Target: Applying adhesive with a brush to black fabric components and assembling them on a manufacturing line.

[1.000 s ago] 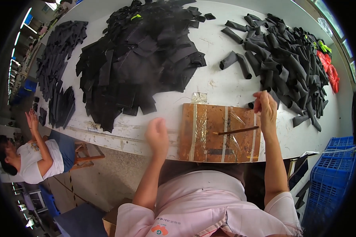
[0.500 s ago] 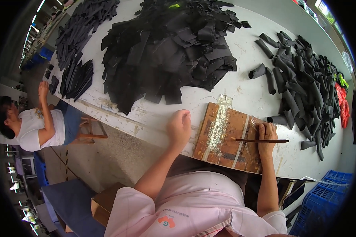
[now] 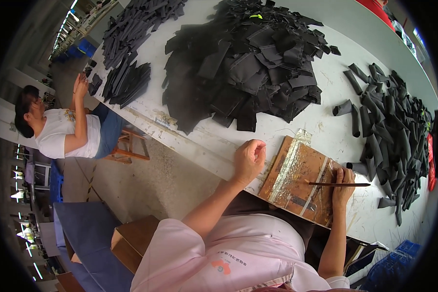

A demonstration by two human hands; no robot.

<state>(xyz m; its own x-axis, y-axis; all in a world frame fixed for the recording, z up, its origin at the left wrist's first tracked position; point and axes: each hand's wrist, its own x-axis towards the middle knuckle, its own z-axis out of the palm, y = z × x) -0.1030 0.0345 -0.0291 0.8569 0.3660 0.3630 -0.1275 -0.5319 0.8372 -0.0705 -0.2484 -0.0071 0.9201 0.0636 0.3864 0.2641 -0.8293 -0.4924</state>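
My left hand [image 3: 250, 159] hovers at the table's front edge, just left of a brown board [image 3: 297, 181]. Its fingers are curled in loosely, and nothing shows in them. On the board's right side rests my right hand [image 3: 343, 187], closed around a thin brown brush [image 3: 328, 184] lying nearly level, its tip toward the board's middle. Shiny, crinkled clear tape or film and dark stains cover parts of the board. Beyond it lies a large heap of flat black fabric pieces [image 3: 272, 63]. A pile of rolled black fabric tubes [image 3: 389, 131] lies to the right.
Black strips [image 3: 126, 82] lie at the table's far left, where a seated co-worker [image 3: 68, 129] holds both hands up. A wooden stool [image 3: 129, 146], a cardboard box [image 3: 134, 238] and blue crates [image 3: 394, 265] stand around the white table [image 3: 199, 146]. A grey wall panel [image 3: 389, 58] bounds the far side.
My view has swung, so the table and piles sit farther right in the picture. My left fingers are curled more tightly. My right hand keeps the brush over the board. The co-worker's hands have come together.
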